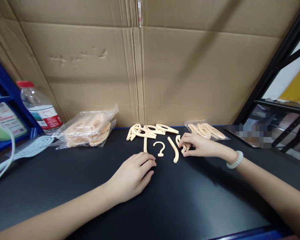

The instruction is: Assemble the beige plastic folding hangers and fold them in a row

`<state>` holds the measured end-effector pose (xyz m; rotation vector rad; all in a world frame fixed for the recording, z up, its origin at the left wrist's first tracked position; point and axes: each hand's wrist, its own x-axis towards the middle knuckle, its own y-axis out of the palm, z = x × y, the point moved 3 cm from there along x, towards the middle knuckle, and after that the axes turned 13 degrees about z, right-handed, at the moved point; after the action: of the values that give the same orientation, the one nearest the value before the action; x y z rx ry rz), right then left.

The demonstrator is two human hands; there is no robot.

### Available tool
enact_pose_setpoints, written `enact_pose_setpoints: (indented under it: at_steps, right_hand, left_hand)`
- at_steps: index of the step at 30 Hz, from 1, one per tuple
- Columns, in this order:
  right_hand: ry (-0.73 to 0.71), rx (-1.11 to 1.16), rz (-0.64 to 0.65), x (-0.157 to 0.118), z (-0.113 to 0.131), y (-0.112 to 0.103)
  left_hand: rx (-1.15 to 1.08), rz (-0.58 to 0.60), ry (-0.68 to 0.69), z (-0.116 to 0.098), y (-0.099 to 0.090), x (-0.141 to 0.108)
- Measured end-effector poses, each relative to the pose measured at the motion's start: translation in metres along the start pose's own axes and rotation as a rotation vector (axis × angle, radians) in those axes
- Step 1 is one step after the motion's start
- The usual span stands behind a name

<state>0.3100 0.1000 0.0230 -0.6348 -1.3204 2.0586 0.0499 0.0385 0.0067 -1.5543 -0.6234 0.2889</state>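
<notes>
On the black tabletop, a cream hook piece (160, 149) lies between my two hands. A curved cream arm piece (174, 150) is to its right. My left hand (133, 173) rests over the lower end of another arm piece (145, 144), its fingers bent and partly covering it. At the right, my right hand (196, 145) has its thumb and fingers curled around small cream pieces (184, 146), partly hidden by the fingers. Behind them lies a row of cream hanger parts (150, 130).
Bagged cream parts (87, 130) lie at the left, and another bag (205, 130) at the back right. A red-capped bottle (41, 110) and a pale blue brush (35, 146) are far left. Cardboard (95, 66) stands behind; a dark flat device (247, 135) lies right.
</notes>
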Motion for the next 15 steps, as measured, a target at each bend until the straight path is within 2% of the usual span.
enact_pose_setpoints:
  at_steps: [4,6,10,15]
  right_hand:
    - [0.017,-0.038,-0.039,-0.003,0.005,-0.005]
    - [-0.034,-0.042,-0.065,-0.003,0.019,-0.004]
    - [-0.121,-0.099,-0.034,0.002,0.047,0.008]
    - [-0.087,-0.228,-0.092,0.009,0.044,0.020]
  left_hand:
    - [0.006,0.005,-0.006,0.000,0.000,0.000]
    - [0.006,0.005,-0.003,-0.001,0.001,0.000]
    - [0.003,0.011,0.001,0.000,0.001,0.001]
    - [-0.008,0.019,-0.010,0.002,0.003,0.001]
